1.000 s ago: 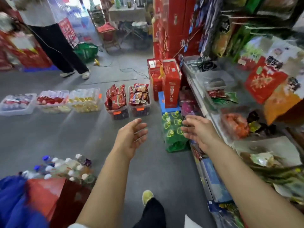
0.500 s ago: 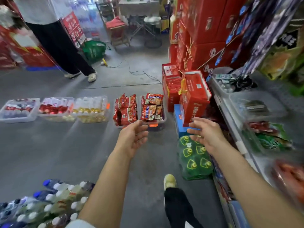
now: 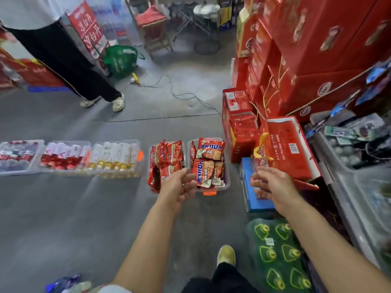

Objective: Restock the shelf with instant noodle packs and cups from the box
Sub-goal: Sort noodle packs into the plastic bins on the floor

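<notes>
Two clear plastic boxes of red instant noodle packs stand side by side on the grey floor ahead: the left box (image 3: 152, 188) and the right box (image 3: 226, 185). A large red and orange pack (image 3: 210, 148) lies on top of the right box. My left hand (image 3: 178, 187) reaches forward with relaxed fingers, empty, over the near edge between the boxes. My right hand (image 3: 271, 186) is stretched out to the right of them, fingers loose and empty, above a blue carton (image 3: 250, 199). The shelf (image 3: 347, 197) runs along the right edge.
Red gift cartons (image 3: 289, 146) are stacked at right behind the blue carton. A green shrink-wrapped bottle pack (image 3: 277, 259) lies near my yellow shoe (image 3: 226, 254). Clear tubs of bottles (image 3: 114, 159) line the floor at left. A person's legs (image 3: 69, 66) stand far left; a cable (image 3: 186, 96) crosses the floor.
I have walked forward, so the noodle boxes are now close under my hands. Both hands stay outstretched and empty. The bottle pile at lower left has slipped almost out of view.
</notes>
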`<state>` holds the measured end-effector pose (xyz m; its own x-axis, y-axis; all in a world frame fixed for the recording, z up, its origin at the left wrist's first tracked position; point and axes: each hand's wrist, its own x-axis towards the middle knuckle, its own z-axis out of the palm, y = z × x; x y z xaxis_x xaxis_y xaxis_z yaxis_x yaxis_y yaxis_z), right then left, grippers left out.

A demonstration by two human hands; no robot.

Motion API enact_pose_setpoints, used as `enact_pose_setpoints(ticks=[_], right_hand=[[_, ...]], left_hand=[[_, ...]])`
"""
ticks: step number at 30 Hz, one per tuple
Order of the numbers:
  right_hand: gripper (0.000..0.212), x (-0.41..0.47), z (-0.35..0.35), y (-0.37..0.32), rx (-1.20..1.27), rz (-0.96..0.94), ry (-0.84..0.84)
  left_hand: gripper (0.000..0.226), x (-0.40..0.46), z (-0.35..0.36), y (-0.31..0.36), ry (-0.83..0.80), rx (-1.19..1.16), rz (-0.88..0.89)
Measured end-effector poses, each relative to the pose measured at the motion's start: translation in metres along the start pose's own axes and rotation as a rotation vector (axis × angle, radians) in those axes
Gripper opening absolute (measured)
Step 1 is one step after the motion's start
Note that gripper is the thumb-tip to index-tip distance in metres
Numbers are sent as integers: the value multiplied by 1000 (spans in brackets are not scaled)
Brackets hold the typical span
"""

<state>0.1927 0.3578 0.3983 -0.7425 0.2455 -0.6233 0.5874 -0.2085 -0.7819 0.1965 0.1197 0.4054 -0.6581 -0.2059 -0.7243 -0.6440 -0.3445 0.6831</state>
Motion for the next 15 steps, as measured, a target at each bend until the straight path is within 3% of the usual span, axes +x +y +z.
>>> enact_pose_setpoints(ticks=[15], right_hand=[[14, 261, 116, -4, -130, 255, 70]], left_hand=[[18, 274, 44, 62, 49, 102, -293]])
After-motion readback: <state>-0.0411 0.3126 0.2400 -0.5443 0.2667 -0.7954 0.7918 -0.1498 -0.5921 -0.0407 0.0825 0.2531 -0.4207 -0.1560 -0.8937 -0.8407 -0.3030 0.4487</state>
